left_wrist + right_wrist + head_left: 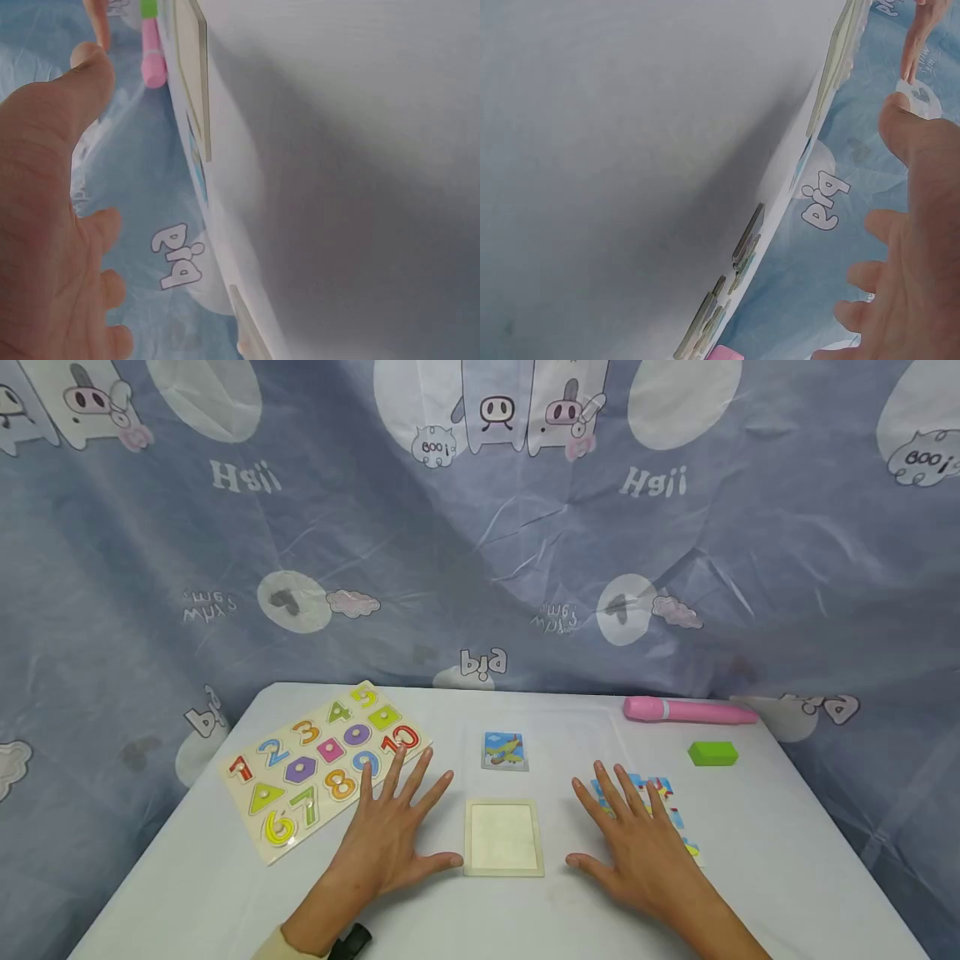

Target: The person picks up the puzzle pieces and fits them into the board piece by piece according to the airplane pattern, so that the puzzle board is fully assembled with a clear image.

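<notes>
My left hand (pixel 393 835) is spread above the white table, its fingers over the lower right edge of a number puzzle board (pixel 322 777). Its thumb tip is beside a shallow, square, cream frame tray (pixel 504 839). On the tray's other side, my right hand (pixel 637 847) has its fingers spread over colourful jigsaw pieces (pixel 678 818), partly hiding them. Both wrist views show the left hand (pixel 45 210) and right hand (pixel 922 247) apart from the tabletop, holding nothing. A small airplane picture card (pixel 504 750) lies behind the tray.
A pink, marker-like stick (pixel 708 712) lies at the table's back right, with a green block (pixel 712 753) in front of it. Behind the table (pixel 570 935) hangs a blue-grey cartoon curtain (pixel 420 543). A black strap or device (pixel 350 941) is at my left wrist.
</notes>
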Demonstrator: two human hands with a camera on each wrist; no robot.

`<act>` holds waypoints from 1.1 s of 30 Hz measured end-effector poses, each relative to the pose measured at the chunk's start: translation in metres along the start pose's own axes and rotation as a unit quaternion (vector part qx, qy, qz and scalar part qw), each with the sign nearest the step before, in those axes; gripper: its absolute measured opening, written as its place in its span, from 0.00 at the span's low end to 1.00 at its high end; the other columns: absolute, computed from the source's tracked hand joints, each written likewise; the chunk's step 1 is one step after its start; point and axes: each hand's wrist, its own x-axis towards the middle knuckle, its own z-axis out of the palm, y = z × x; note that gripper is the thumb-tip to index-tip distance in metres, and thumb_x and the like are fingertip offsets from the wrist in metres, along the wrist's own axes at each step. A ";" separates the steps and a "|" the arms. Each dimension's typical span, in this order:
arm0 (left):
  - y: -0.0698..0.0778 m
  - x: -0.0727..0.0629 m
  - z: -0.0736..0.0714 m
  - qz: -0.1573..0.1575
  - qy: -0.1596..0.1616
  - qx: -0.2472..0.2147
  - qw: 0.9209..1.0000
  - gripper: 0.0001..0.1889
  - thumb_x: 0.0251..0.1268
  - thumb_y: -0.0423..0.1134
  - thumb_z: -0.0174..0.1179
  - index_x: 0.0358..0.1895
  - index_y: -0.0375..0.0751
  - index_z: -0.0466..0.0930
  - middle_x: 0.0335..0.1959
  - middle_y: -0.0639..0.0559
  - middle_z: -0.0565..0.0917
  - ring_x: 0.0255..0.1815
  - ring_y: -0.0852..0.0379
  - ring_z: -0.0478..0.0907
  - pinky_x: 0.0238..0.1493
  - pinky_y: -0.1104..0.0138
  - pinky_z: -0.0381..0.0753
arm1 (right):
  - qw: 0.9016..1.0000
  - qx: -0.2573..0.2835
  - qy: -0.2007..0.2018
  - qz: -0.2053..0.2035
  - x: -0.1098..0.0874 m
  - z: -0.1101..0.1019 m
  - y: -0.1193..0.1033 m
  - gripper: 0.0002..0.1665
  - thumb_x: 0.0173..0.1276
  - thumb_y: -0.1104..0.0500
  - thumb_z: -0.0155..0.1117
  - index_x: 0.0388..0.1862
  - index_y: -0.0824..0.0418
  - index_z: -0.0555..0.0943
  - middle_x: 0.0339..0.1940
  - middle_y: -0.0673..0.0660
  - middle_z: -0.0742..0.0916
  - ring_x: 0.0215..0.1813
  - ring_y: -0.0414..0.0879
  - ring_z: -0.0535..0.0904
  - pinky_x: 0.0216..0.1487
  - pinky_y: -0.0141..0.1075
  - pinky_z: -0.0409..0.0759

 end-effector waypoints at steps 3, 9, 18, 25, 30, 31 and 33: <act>0.001 0.002 0.000 0.004 -0.004 0.003 1.000 0.58 0.52 0.88 0.57 0.85 0.63 0.65 0.90 0.47 0.54 0.90 0.34 0.42 0.75 0.23 0.54 | 1.000 0.004 0.002 0.000 -0.001 -0.001 0.001 0.56 0.67 0.24 0.68 0.86 0.50 0.68 0.87 0.64 0.66 0.84 0.67 0.62 0.75 0.72 0.64; 0.002 0.006 -0.002 0.018 -0.012 -0.009 1.000 0.57 0.55 0.88 0.55 0.86 0.63 0.61 0.89 0.45 0.55 0.89 0.35 0.47 0.76 0.25 0.54 | 1.000 0.002 0.001 -0.002 0.000 -0.002 0.002 0.56 0.67 0.27 0.71 0.86 0.51 0.66 0.86 0.64 0.67 0.84 0.65 0.64 0.74 0.68 0.68; 0.001 0.010 -0.002 0.063 -0.014 -0.088 0.994 0.55 0.60 0.81 0.62 0.87 0.60 0.59 0.85 0.45 0.66 0.81 0.38 0.69 0.78 0.37 0.66 | 0.999 0.033 -0.004 0.018 0.001 -0.009 0.009 0.56 0.69 0.32 0.74 0.88 0.50 0.63 0.82 0.62 0.74 0.79 0.63 0.73 0.70 0.63 0.76; 0.004 0.005 0.004 0.068 -0.039 -0.174 0.982 0.53 0.59 0.78 0.67 0.85 0.62 0.63 0.81 0.49 0.73 0.71 0.45 0.80 0.66 0.46 0.82 | 0.998 0.058 0.010 0.038 -0.009 -0.010 0.014 0.55 0.63 0.35 0.80 0.85 0.47 0.69 0.73 0.57 0.83 0.69 0.59 0.82 0.56 0.62 0.84; 0.004 0.002 0.009 0.064 -0.059 -0.192 0.977 0.51 0.60 0.76 0.69 0.84 0.61 0.65 0.79 0.49 0.75 0.71 0.46 0.79 0.61 0.47 0.84 | 0.997 0.067 0.008 0.047 -0.016 -0.007 0.022 0.54 0.62 0.36 0.82 0.84 0.47 0.70 0.67 0.54 0.86 0.67 0.54 0.83 0.61 0.59 0.82; 0.004 0.002 0.009 0.065 -0.061 -0.193 0.977 0.50 0.60 0.76 0.69 0.84 0.60 0.66 0.79 0.49 0.75 0.71 0.46 0.79 0.61 0.47 0.85 | 0.997 0.067 0.007 0.048 -0.017 -0.007 0.024 0.54 0.61 0.37 0.82 0.83 0.48 0.71 0.65 0.54 0.86 0.66 0.54 0.83 0.61 0.59 0.82; 0.004 0.003 0.010 0.067 -0.067 -0.192 0.977 0.50 0.60 0.75 0.69 0.83 0.59 0.68 0.79 0.49 0.75 0.71 0.47 0.79 0.61 0.48 0.85 | 0.997 0.064 0.004 0.051 -0.020 -0.007 0.027 0.53 0.61 0.38 0.83 0.82 0.48 0.73 0.63 0.54 0.87 0.65 0.55 0.84 0.62 0.59 0.82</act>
